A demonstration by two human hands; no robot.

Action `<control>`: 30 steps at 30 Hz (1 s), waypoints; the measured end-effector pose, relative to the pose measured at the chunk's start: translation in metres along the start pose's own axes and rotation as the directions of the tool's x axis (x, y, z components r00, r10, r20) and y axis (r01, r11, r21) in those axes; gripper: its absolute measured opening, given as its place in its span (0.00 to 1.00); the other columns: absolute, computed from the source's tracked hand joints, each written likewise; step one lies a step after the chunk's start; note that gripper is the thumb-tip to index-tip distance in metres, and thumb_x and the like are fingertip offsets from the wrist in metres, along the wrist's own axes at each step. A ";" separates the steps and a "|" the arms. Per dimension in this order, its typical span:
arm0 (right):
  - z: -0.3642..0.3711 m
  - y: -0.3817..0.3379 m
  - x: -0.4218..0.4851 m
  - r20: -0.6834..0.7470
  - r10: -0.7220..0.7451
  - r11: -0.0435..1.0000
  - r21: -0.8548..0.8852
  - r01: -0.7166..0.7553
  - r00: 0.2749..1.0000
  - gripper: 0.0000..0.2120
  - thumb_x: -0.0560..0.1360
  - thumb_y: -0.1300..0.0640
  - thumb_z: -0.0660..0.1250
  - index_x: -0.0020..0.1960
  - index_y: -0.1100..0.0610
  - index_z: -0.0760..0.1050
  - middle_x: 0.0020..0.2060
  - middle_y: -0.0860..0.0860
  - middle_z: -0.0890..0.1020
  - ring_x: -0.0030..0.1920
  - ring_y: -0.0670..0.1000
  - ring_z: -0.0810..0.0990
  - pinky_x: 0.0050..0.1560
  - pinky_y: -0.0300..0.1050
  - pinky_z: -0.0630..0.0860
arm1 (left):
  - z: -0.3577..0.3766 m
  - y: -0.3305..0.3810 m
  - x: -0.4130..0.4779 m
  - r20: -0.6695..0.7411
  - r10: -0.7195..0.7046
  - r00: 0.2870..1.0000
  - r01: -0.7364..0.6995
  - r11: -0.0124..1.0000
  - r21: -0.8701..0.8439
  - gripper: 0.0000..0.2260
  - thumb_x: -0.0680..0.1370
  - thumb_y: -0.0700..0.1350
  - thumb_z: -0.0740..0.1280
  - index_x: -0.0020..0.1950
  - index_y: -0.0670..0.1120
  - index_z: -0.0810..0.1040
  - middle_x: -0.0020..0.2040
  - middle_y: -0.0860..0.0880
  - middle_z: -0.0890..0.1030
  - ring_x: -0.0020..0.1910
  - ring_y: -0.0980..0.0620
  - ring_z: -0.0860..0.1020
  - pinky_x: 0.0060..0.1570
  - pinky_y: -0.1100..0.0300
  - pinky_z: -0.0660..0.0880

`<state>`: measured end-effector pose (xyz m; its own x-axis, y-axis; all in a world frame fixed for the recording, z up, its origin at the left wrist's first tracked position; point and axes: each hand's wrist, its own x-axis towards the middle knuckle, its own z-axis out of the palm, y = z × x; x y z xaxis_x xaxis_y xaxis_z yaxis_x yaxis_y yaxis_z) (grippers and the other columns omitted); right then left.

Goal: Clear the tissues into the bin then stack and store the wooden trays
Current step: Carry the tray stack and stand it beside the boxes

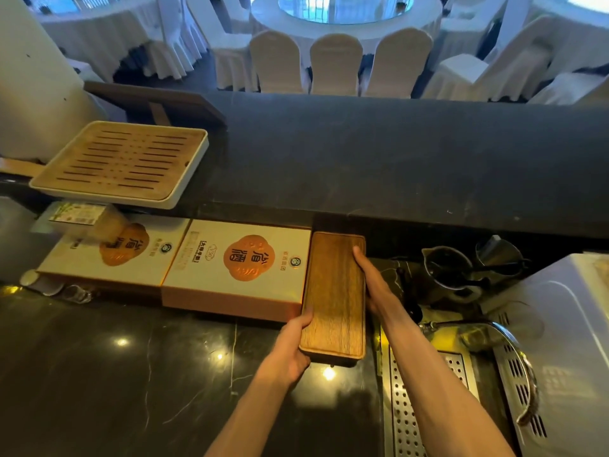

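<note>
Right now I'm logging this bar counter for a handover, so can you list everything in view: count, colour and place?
Dark wooden tray: one, brown, on the lower counter right of the boxes, held at both long sides.
Slatted tray: one, light wood in a white frame, upper ledge, left.
Gift boxes: two, white with orange emblems, side by side on the lower counter.
Counter: black, glossy.
Pitchers: two, dark, right of the wooden tray.
Perforated drain grate: one, steel, lower right.
Covered chairs: several, white, around round tables behind.
Left hand: grips the tray's near left corner.
Right hand: against the tray's right edge.
</note>
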<state>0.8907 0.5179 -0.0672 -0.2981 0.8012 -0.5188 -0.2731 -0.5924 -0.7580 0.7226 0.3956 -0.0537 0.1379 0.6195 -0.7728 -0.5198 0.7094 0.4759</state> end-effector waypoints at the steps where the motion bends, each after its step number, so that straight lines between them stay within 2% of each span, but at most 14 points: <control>1: 0.002 0.000 -0.002 0.023 -0.017 1.000 -0.002 0.018 1.000 0.30 0.76 0.36 0.63 0.73 0.49 0.65 0.65 0.59 0.76 0.63 0.59 0.79 0.63 0.62 0.74 | 0.000 0.001 0.001 0.003 0.007 1.000 -0.007 1.000 -0.008 0.17 0.78 0.53 0.66 0.62 0.44 0.76 0.53 0.40 0.85 0.51 0.41 0.84 0.51 0.45 0.80; 4: 0.007 0.003 -0.014 0.054 -0.037 0.999 -0.013 0.038 0.998 0.27 0.80 0.39 0.56 0.75 0.50 0.62 0.67 0.59 0.74 0.66 0.60 0.76 0.66 0.64 0.71 | 0.002 -0.002 -0.001 0.017 0.032 0.999 -0.032 0.999 -0.021 0.18 0.78 0.53 0.66 0.64 0.45 0.75 0.55 0.41 0.84 0.54 0.40 0.83 0.54 0.43 0.79; 7: 0.005 0.026 -0.046 -0.003 -0.063 0.998 -0.009 0.063 0.998 0.28 0.78 0.39 0.60 0.74 0.49 0.63 0.65 0.57 0.76 0.64 0.58 0.78 0.62 0.60 0.76 | 0.000 -0.007 -0.002 0.035 0.067 0.997 -0.067 0.998 -0.012 0.20 0.78 0.55 0.65 0.67 0.46 0.73 0.60 0.40 0.82 0.60 0.39 0.80 0.63 0.37 0.72; 11: 0.005 0.088 -0.098 -0.113 -0.079 0.995 -0.064 0.072 0.990 0.30 0.74 0.31 0.60 0.68 0.48 0.71 0.58 0.51 0.83 0.58 0.52 0.82 0.49 0.44 0.81 | 0.001 -0.017 0.000 0.011 0.096 0.995 -0.096 0.995 -0.002 0.23 0.78 0.53 0.66 0.70 0.44 0.69 0.62 0.39 0.80 0.60 0.39 0.79 0.62 0.40 0.74; 16: 0.021 0.080 -0.110 -0.184 -0.052 0.991 -0.128 0.028 0.982 0.29 0.75 0.34 0.59 0.69 0.50 0.69 0.58 0.52 0.82 0.56 0.51 0.83 0.48 0.43 0.80 | 0.007 -0.013 -0.002 -0.055 0.102 0.993 -0.099 0.994 0.043 0.22 0.78 0.50 0.65 0.70 0.44 0.69 0.61 0.39 0.80 0.60 0.39 0.78 0.64 0.38 0.72; 18: 0.019 0.072 -0.114 -0.159 -0.071 0.986 -0.163 0.045 0.985 0.30 0.77 0.37 0.58 0.73 0.52 0.65 0.63 0.54 0.79 0.60 0.53 0.81 0.55 0.48 0.80 | 0.006 -0.010 -0.011 -0.036 0.109 0.993 -0.105 0.990 0.092 0.23 0.78 0.52 0.66 0.70 0.44 0.69 0.61 0.40 0.80 0.59 0.40 0.79 0.62 0.42 0.75; 21: 0.018 0.072 -0.134 -0.169 -0.079 0.960 -0.279 0.029 0.982 0.34 0.76 0.37 0.57 0.78 0.46 0.55 0.73 0.52 0.68 0.71 0.53 0.69 0.72 0.55 0.65 | -0.005 -0.016 -0.033 -0.018 0.157 0.987 -0.150 0.966 0.210 0.24 0.78 0.54 0.64 0.71 0.45 0.69 0.61 0.44 0.80 0.55 0.50 0.82 0.45 0.60 0.80; 22: 0.018 0.074 -0.144 -0.170 -0.092 0.944 -0.328 0.031 0.981 0.33 0.75 0.35 0.57 0.77 0.43 0.53 0.75 0.49 0.64 0.73 0.51 0.65 0.74 0.55 0.62 | -0.011 -0.020 -0.040 -0.016 0.191 0.982 -0.179 0.945 0.274 0.25 0.78 0.55 0.64 0.72 0.47 0.68 0.64 0.46 0.79 0.56 0.54 0.81 0.46 0.63 0.79; 23: 0.018 0.078 -0.156 -0.170 -0.109 0.923 -0.382 0.037 0.979 0.33 0.75 0.33 0.57 0.77 0.38 0.51 0.76 0.45 0.61 0.74 0.49 0.61 0.74 0.54 0.59 | -0.017 -0.027 -0.047 -0.017 0.240 0.971 -0.218 0.907 0.361 0.26 0.78 0.56 0.64 0.74 0.50 0.65 0.69 0.48 0.75 0.62 0.56 0.77 0.54 0.62 0.76; 25: 0.017 0.089 -0.176 -0.143 -0.174 0.820 -0.570 0.063 0.974 0.31 0.74 0.30 0.55 0.73 0.30 0.46 0.76 0.37 0.52 0.76 0.43 0.51 0.74 0.50 0.53 | -0.026 -0.040 -0.060 0.004 0.390 0.921 -0.325 0.761 0.562 0.25 0.79 0.57 0.62 0.75 0.62 0.58 0.77 0.53 0.63 0.70 0.59 0.64 0.66 0.57 0.64; 26: 0.016 0.096 -0.185 -0.104 -0.229 0.698 -0.711 0.089 0.968 0.31 0.75 0.30 0.54 0.73 0.29 0.42 0.76 0.34 0.45 0.76 0.40 0.45 0.74 0.48 0.49 | -0.028 -0.047 -0.066 0.055 0.469 0.881 -0.379 0.634 0.674 0.24 0.80 0.56 0.60 0.72 0.69 0.54 0.79 0.57 0.55 0.74 0.60 0.57 0.70 0.55 0.58; 27: 0.015 0.102 -0.191 -0.059 -0.289 0.526 -0.844 0.107 0.956 0.33 0.76 0.31 0.52 0.74 0.32 0.38 0.76 0.34 0.39 0.76 0.40 0.39 0.74 0.48 0.46 | -0.030 -0.053 -0.069 0.130 0.536 0.834 -0.413 0.452 0.791 0.26 0.80 0.56 0.59 0.72 0.73 0.49 0.79 0.61 0.46 0.76 0.60 0.48 0.72 0.52 0.52; 29: 0.015 0.110 -0.197 0.014 -0.379 0.179 -0.980 0.088 0.925 0.36 0.78 0.33 0.50 0.77 0.41 0.33 0.76 0.38 0.33 0.76 0.43 0.31 0.74 0.48 0.42 | -0.033 -0.063 -0.070 0.319 0.593 0.739 -0.378 -0.027 0.925 0.32 0.80 0.55 0.57 0.75 0.68 0.38 0.78 0.61 0.33 0.77 0.55 0.33 0.72 0.47 0.41; 30: 0.015 0.110 -0.199 0.030 -0.390 0.091 -0.993 0.071 0.920 0.37 0.79 0.35 0.50 0.77 0.44 0.33 0.77 0.40 0.34 0.76 0.45 0.31 0.75 0.49 0.42 | -0.034 -0.065 -0.069 0.384 0.567 0.729 -0.314 -0.222 0.923 0.34 0.80 0.55 0.56 0.75 0.64 0.33 0.77 0.60 0.31 0.76 0.52 0.31 0.73 0.44 0.39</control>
<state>0.9059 0.2920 -0.0419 -0.1954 0.9659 -0.1699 0.8624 0.0867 -0.4988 0.7180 0.2949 -0.0459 0.1298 0.9827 -0.1319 0.8502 -0.0418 0.5248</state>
